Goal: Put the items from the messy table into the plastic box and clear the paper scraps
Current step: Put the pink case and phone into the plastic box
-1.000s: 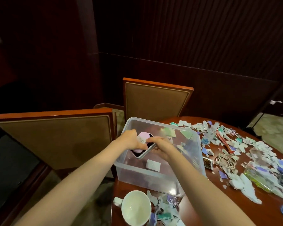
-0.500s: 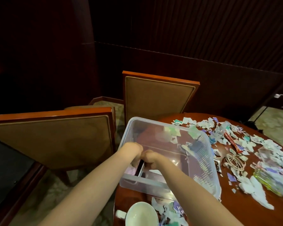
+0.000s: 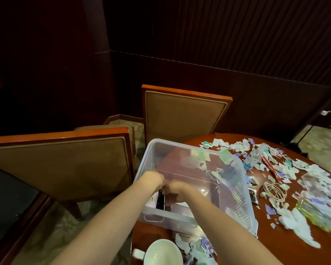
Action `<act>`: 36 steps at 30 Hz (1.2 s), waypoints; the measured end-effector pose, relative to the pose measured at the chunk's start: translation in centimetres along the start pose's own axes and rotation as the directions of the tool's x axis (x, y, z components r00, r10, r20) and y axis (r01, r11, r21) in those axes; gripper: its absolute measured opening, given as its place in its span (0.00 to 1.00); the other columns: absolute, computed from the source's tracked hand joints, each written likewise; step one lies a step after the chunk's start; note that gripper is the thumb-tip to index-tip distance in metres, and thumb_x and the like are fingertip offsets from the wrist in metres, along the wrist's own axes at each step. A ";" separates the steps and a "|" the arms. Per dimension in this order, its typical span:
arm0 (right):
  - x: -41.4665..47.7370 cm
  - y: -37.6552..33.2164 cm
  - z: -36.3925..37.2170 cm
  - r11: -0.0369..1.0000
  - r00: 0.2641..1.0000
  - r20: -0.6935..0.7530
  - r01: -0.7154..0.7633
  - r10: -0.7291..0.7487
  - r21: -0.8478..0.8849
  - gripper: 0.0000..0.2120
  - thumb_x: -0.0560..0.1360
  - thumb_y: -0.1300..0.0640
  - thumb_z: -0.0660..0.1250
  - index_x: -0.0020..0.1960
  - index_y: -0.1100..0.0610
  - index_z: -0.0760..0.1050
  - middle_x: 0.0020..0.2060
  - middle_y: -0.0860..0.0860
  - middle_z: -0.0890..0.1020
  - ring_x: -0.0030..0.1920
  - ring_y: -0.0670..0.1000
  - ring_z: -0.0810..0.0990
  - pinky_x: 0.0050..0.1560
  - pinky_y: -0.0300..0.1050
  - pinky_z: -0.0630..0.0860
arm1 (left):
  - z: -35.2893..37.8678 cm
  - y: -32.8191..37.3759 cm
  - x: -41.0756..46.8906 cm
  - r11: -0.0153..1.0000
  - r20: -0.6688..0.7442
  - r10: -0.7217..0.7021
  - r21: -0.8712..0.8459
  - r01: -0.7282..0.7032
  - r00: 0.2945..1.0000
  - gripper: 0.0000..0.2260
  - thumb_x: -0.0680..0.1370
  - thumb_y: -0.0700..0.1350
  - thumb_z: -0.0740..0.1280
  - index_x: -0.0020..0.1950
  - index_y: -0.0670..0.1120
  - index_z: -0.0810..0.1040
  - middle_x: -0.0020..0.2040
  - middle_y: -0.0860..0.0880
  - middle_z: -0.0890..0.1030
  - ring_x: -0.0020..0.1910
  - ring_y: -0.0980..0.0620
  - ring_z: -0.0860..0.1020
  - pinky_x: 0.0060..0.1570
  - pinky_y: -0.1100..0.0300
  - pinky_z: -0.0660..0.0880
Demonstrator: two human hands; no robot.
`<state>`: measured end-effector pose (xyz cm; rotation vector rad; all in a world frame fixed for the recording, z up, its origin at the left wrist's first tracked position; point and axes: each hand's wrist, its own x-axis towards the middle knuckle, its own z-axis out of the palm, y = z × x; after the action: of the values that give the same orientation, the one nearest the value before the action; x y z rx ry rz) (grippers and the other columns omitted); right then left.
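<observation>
Two hands, left and right, grip the phone upright in the near-left corner of the box. I'd ease it flat onto the bottom before letting go, no dropping.

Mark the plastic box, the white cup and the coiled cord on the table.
plastic box [image 3: 180,145]: head view, on its far rim.
white cup [image 3: 161,254]: head view, on the inside of its bowl.
coiled cord [image 3: 271,188]: head view, on the loops of the coil.
</observation>
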<state>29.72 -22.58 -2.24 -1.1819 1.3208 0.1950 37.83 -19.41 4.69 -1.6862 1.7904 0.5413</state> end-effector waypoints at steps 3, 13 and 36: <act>-0.3 0.0 -0.4 0.998 1.000 0.006 0.009 -0.009 -0.058 0.15 0.79 0.69 0.50 0.35 0.63 0.67 0.25 0.57 0.73 0.18 0.49 0.75 0.33 0.45 0.75 | 0.2 -0.1 -0.1 1.000 -0.018 -0.003 -0.031 0.002 1.000 0.20 0.76 0.35 0.66 0.67 0.36 0.70 0.66 0.40 0.73 0.63 0.43 0.74 0.60 0.55 0.71; -2.8 0.0 0.5 0.898 0.982 0.156 -0.029 0.108 -0.439 0.12 0.79 0.63 0.56 0.37 0.60 0.70 0.34 0.54 0.70 0.33 0.49 0.68 0.49 0.46 0.68 | 0.9 0.2 -1.4 0.998 0.003 -0.060 0.032 0.060 0.998 0.18 0.79 0.35 0.61 0.70 0.36 0.67 0.68 0.40 0.71 0.61 0.43 0.74 0.63 0.55 0.70; -10.8 1.8 -3.4 0.962 0.954 -0.145 0.247 -0.262 -0.115 0.14 0.79 0.63 0.58 0.63 0.61 0.74 0.55 0.58 0.81 0.50 0.52 0.80 0.41 0.38 0.74 | -1.0 1.1 -4.6 0.817 -0.217 -0.093 -0.575 -0.050 0.972 0.17 0.77 0.32 0.61 0.64 0.43 0.77 0.63 0.47 0.77 0.59 0.48 0.77 0.54 0.59 0.75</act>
<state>22.87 -19.01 6.23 -1.4614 1.2926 -0.0246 36.63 -16.58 8.35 -2.2572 1.8839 0.9906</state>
